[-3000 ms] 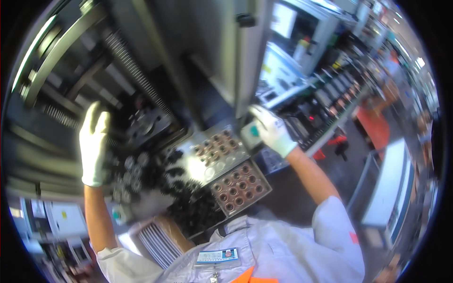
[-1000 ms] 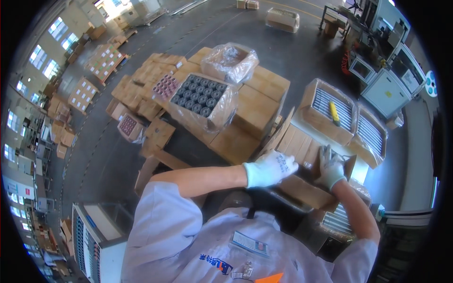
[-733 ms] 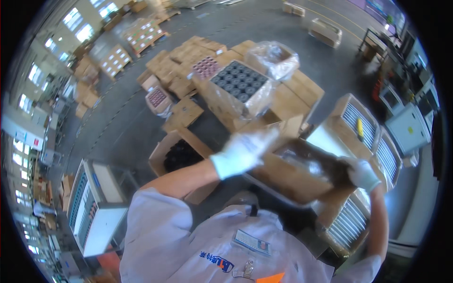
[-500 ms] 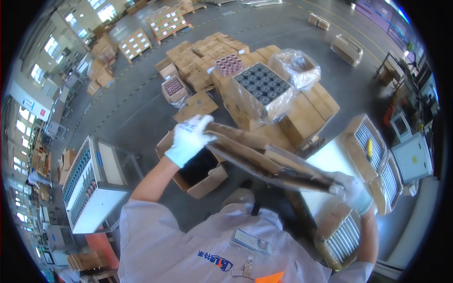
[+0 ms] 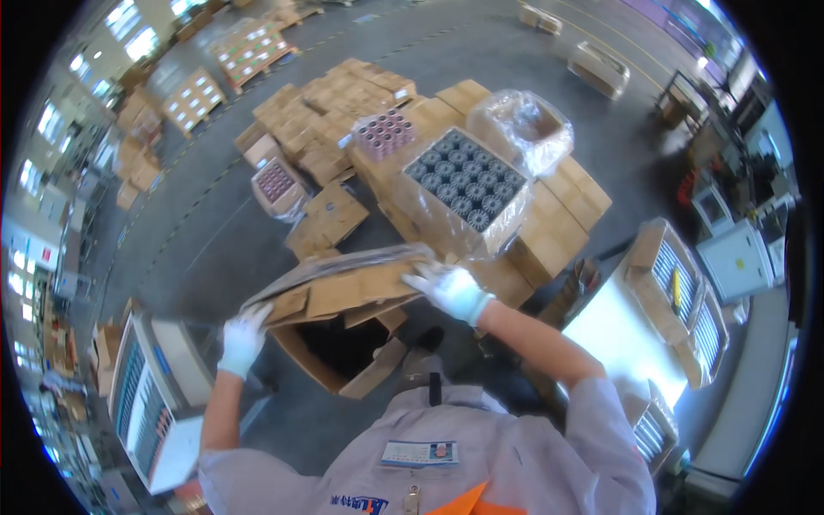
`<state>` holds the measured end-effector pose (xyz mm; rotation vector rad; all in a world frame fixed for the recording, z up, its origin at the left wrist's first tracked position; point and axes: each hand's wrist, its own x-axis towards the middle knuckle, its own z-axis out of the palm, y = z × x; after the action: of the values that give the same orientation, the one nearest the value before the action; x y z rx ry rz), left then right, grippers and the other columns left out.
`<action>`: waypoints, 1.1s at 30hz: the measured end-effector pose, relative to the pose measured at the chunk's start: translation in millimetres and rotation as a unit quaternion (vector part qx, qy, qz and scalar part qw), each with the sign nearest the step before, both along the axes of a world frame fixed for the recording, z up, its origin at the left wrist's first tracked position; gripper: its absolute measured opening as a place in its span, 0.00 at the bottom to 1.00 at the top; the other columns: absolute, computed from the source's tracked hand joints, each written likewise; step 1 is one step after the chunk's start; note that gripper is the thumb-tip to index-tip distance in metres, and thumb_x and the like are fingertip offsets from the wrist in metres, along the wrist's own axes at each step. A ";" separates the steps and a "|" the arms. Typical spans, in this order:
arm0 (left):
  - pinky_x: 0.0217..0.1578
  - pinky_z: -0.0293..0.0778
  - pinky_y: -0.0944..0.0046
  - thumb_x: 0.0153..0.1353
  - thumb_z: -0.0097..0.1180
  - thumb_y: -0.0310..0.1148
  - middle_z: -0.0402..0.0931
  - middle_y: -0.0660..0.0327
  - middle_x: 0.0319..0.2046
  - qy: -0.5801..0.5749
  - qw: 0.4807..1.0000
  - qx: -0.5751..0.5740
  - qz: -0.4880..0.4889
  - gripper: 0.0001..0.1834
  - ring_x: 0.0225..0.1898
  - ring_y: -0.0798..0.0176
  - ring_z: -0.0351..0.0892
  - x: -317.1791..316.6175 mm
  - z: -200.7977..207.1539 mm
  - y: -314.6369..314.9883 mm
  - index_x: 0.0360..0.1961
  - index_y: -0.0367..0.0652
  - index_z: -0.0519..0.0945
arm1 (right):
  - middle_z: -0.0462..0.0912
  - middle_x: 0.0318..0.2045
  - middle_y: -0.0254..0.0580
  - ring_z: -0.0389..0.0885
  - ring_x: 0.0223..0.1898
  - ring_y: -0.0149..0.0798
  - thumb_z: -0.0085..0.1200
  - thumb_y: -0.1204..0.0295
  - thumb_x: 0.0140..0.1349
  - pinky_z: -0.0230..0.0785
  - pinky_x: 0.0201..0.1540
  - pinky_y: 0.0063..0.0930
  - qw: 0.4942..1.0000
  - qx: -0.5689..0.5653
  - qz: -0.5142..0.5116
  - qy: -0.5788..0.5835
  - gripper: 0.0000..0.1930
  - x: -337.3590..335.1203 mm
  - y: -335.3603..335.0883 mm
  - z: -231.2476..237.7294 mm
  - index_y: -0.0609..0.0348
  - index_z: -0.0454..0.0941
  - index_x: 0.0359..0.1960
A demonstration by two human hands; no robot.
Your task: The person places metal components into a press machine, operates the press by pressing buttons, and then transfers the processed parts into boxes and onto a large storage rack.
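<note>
1. Swung leftward since half a second ago, the held carton [image 5: 352, 296] now hangs above the far part of the open floor carton [image 5: 375, 371]; earlier it reached from there across to the right.
2. Left hand [image 5: 243, 342]: gloved in white, clamped on the held carton's left end, just left of the floor carton; it has come lower and further left.
3. Right hand [image 5: 455, 293]: also gloved, clamped on the held carton's other end, beyond the floor carton and to its right; it has left its earlier place over the white table [image 5: 618, 335]. Hands well apart.
4. Held carton: tilted, brown flaps toward the person, clear film [image 5: 343, 260] along its upper edge. It hides part of the floor carton, whose inside looks dark; I cannot tell what lies there.
5. Well right of the floor carton stands the white table, bearing a carton of silver rods [image 5: 648, 296] with a yellow tool [image 5: 676, 292] on top.
6. Beyond the floor carton, to the right: a film-wrapped carton [image 5: 506, 225] of dark ribbed parts [image 5: 463, 176].
7. Left of the floor carton: a white rack [image 5: 184, 438].
</note>
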<state>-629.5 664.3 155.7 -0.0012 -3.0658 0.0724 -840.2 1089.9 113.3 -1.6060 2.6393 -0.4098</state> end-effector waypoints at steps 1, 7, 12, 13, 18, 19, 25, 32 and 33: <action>0.49 0.78 0.52 0.49 0.66 0.26 0.80 0.54 0.54 0.012 1.000 0.016 0.009 0.32 0.51 0.48 0.82 -10.4 -12.2 -17.6 0.59 0.54 0.78 | 0.70 0.65 0.57 0.72 0.65 0.53 0.43 0.74 0.65 0.67 0.63 0.45 0.999 -0.005 -0.039 -0.020 0.25 -15.1 -21.3 -4.4 0.48 0.70 0.65; 0.62 0.69 0.51 0.53 0.61 0.22 0.68 0.48 0.66 0.001 0.990 -0.068 0.123 0.40 0.63 0.43 0.72 -114.2 -97.0 -116.2 0.70 0.51 0.67 | 0.72 0.62 0.60 0.73 0.62 0.58 0.48 0.70 0.62 0.64 0.64 0.49 0.987 -0.091 -0.117 -0.064 0.20 -30.1 -30.2 -22.1 0.53 0.77 0.57; 0.66 0.64 0.45 0.50 0.71 0.36 0.68 0.42 0.65 -0.200 0.973 -0.025 0.117 0.42 0.66 0.41 0.67 -232.7 -159.1 -76.7 0.68 0.44 0.68 | 0.79 0.38 0.44 0.81 0.43 0.50 0.53 0.63 0.60 0.72 0.44 0.47 0.960 -0.038 -0.222 -0.164 0.14 18.9 58.1 -78.7 0.50 0.78 0.47; 0.65 0.66 0.49 0.52 0.70 0.35 0.74 0.43 0.59 -0.189 0.979 0.057 0.052 0.36 0.62 0.43 0.72 -259.6 -166.1 -34.6 0.64 0.41 0.73 | 0.79 0.38 0.44 0.81 0.43 0.50 0.53 0.62 0.62 0.73 0.44 0.47 0.945 -0.049 -0.264 -0.187 0.14 40.0 83.2 -76.3 0.49 0.79 0.47; 0.44 0.78 0.62 0.61 0.65 0.29 0.85 0.53 0.40 -0.352 0.816 0.380 -0.257 0.19 0.38 0.63 0.83 -308.1 -158.1 276.2 0.53 0.32 0.81 | 0.83 0.40 0.44 0.83 0.43 0.51 0.52 0.62 0.65 0.75 0.45 0.48 0.823 -0.078 -0.508 -0.239 0.16 172.0 181.0 -72.6 0.48 0.80 0.52; 0.44 0.78 0.63 0.61 0.65 0.29 0.85 0.54 0.39 -0.396 0.792 0.358 -0.297 0.19 0.39 0.64 0.83 -305.2 -164.8 321.4 0.52 0.33 0.81 | 0.84 0.41 0.44 0.84 0.43 0.51 0.51 0.62 0.65 0.75 0.46 0.48 0.800 -0.088 -0.545 -0.233 0.16 195.6 191.0 -63.7 0.48 0.80 0.52; 0.40 0.79 0.63 0.60 0.64 0.27 0.84 0.53 0.37 -0.394 0.541 0.296 -0.682 0.15 0.36 0.60 0.85 -102.3 -15.6 620.6 0.49 0.38 0.83 | 0.83 0.41 0.44 0.83 0.45 0.50 0.51 0.62 0.67 0.75 0.49 0.46 0.605 -0.233 -0.750 -0.131 0.16 376.4 223.4 -42.1 0.46 0.80 0.55; 0.38 0.78 0.60 0.60 0.64 0.31 0.82 0.54 0.36 -0.423 0.295 0.214 -0.830 0.14 0.36 0.55 0.84 148.1 5.2 756.1 0.47 0.41 0.83 | 0.84 0.40 0.45 0.83 0.44 0.50 0.50 0.63 0.69 0.75 0.49 0.43 0.333 -0.272 -0.896 -0.109 0.15 559.2 210.2 -17.7 0.47 0.80 0.54; 0.38 0.78 0.60 0.60 0.64 0.31 0.82 0.54 0.36 -0.426 0.286 0.200 -0.835 0.14 0.36 0.55 0.84 173.4 4.3 764.2 0.47 0.41 0.83 | 0.84 0.41 0.46 0.83 0.44 0.49 0.51 0.64 0.69 0.75 0.48 0.42 0.310 -0.273 -0.907 -0.079 0.15 577.4 207.9 -13.7 0.49 0.80 0.54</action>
<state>-456.0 1428.5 159.9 -3.6009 -1.3174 -0.9654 -262.8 1297.8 99.6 2.2064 2.4861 -1.1644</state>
